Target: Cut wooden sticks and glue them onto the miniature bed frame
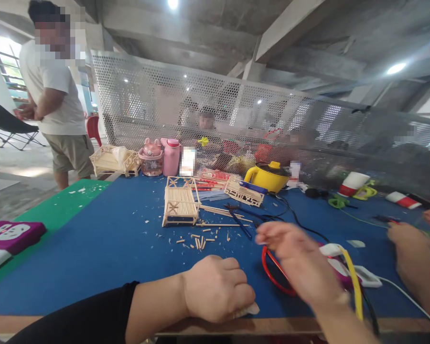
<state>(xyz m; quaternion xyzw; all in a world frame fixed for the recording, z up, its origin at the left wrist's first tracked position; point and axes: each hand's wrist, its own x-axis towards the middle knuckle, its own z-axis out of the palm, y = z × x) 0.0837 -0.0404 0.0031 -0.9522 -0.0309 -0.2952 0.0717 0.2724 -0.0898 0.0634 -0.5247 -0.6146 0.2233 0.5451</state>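
Note:
My left hand (220, 289) rests closed near the table's front edge. A crumpled white piece that looks like tissue (251, 308) sticks out from under its fingers. My right hand (301, 260) is raised over the table to the right and smeared by motion; whether it holds anything is unclear. Just beside and below it is a red-handled tool (270, 274), partly hidden. Ahead stands a small model bed frame made of thin wooden sticks (181, 200). Blue-handled pliers (241, 224) lie to its right, and short cut stick pieces (199, 242) are scattered in front.
Another stick model (244, 192) stands beside a yellow pot (267, 177); a third (114, 160) is at the back left. Pink bottles (171, 157) stand before a perforated metal screen (139, 95). At right, a co-worker's hands (410, 239) work near cables. A person (52, 91) stands at left.

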